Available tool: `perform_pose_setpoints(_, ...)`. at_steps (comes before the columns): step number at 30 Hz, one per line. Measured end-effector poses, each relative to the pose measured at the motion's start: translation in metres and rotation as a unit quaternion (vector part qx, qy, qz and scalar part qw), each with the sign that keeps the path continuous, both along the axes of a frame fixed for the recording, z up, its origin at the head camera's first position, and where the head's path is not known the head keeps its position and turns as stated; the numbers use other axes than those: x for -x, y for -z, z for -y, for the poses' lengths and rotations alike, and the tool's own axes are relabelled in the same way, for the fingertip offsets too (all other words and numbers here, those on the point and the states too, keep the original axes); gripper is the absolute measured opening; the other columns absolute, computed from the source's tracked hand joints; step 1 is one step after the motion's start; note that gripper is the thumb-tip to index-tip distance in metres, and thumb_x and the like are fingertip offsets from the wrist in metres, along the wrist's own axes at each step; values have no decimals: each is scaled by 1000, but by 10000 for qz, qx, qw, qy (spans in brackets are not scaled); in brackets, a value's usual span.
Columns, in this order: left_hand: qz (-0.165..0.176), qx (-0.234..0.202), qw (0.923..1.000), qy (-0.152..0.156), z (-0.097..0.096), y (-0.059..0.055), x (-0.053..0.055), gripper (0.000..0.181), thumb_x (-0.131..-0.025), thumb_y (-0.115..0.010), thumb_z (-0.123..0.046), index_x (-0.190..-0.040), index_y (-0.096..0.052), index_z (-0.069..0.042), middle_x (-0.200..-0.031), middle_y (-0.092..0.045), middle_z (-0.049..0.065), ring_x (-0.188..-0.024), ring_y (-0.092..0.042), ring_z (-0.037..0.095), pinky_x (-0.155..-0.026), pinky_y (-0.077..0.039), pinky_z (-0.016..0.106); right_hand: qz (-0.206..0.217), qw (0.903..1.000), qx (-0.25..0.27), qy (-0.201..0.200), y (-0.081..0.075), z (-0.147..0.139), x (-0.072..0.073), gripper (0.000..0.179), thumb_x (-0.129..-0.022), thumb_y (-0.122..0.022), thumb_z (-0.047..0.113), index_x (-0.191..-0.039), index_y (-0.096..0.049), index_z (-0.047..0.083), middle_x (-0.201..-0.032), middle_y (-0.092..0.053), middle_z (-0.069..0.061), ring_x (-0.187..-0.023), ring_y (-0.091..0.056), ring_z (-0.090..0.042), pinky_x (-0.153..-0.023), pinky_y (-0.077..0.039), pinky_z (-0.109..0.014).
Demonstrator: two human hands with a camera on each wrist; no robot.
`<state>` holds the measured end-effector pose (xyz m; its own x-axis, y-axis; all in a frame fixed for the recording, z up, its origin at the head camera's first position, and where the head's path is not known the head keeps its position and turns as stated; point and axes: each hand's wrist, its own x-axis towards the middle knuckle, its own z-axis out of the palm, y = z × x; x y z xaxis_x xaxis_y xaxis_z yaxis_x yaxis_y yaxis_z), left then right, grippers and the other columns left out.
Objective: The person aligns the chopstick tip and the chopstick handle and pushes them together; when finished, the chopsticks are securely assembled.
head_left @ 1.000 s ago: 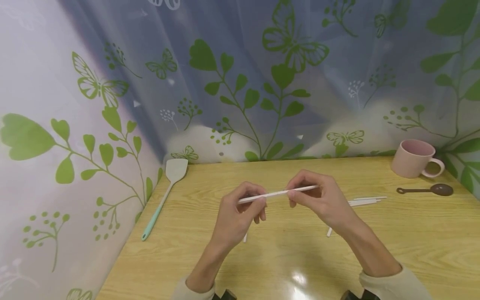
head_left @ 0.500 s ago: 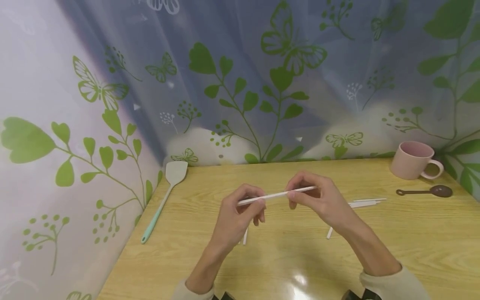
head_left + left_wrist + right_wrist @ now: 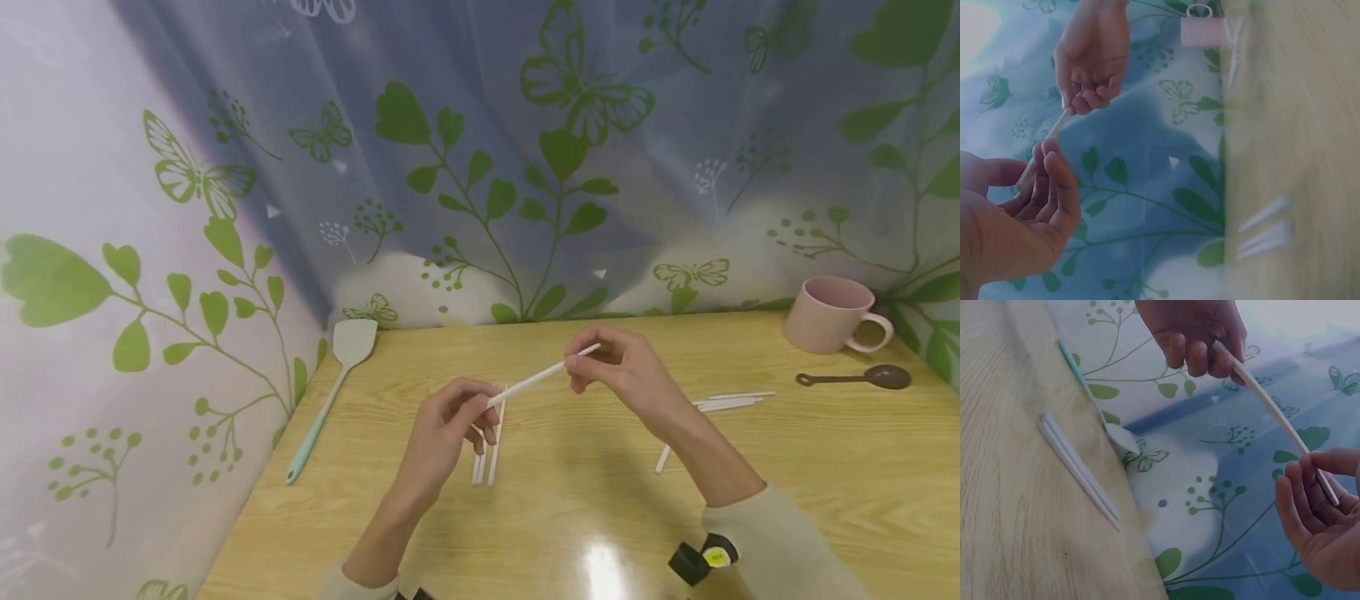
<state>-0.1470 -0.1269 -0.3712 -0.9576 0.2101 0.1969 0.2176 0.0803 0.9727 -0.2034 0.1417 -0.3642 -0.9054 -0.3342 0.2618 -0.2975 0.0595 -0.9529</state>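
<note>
Closest in comes a pale right sleeve [image 3: 783, 533], a dark camera [image 3: 690, 565] at its cuff, and now the action. The left hand [image 3: 442, 433] pinches one end of a slim white stick [image 3: 532, 382], thumb against fingers. The right hand [image 3: 637, 379] pinches it too, the far tip poking past those fingertips toward the palm. So both sets of fingers are narrow, and between them the stick hangs above the wooden table [image 3: 570, 517], slanting away toward the right hand in the head view.

The step in hand looks like two-handed handling of this one stick. A next move, I'd judge, calls for one pinch to bear it alone before the other loosens, and light pressure on so thin a thing.

Below the left fingers lie more white sticks [image 3: 492, 467], side by side, partly hidden, exact count unclear. Beyond the right wrist, a loose cluster of sticks [image 3: 727, 403]. Well left of the left fingers, a mint-handled spatula [image 3: 335, 390]; well right of the right ones, a brown spoon [image 3: 877, 377], then a pink mug [image 3: 823, 321], and behind everything a leaf-and-butterfly curtain [image 3: 480, 100].
</note>
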Motion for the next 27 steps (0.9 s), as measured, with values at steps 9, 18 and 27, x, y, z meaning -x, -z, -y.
perform_pose_setpoints(9,759,601,9949,294,16,22,-6,22,-106,-58,-11,-123,-66,1,-87,-70,11,-68,-66,16,-58,-52,23,436,9989,-76,-150,26,19,27,24,-103,-66,13,-117,-62,-6,-99,-69,-16,-84,-69,-33,-78,-62,-43)
perform_pose_setpoints(18,1255,1315,9808,711,19,44,-10,27,-105,-59,-14,-124,-61,4,-83,-74,10,-70,-68,23,-57,-51,26,737,9971,-158,-141,56,38,43,38,-100,-69,6,-132,-50,-3,-96,-69,-22,-83,-70,-35,-79,-62,-46)
perform_pose_setpoints(27,1499,1713,9709,742,15,59,-14,29,-105,-60,-16,-127,-60,2,-81,-73,9,-67,-69,21,-56,-50,28,888,9952,-414,-6,83,47,51,43,-99,-68,3,-134,-46,-11,-95,-72,-18,-80,-69,-29,-76,-61,-37)
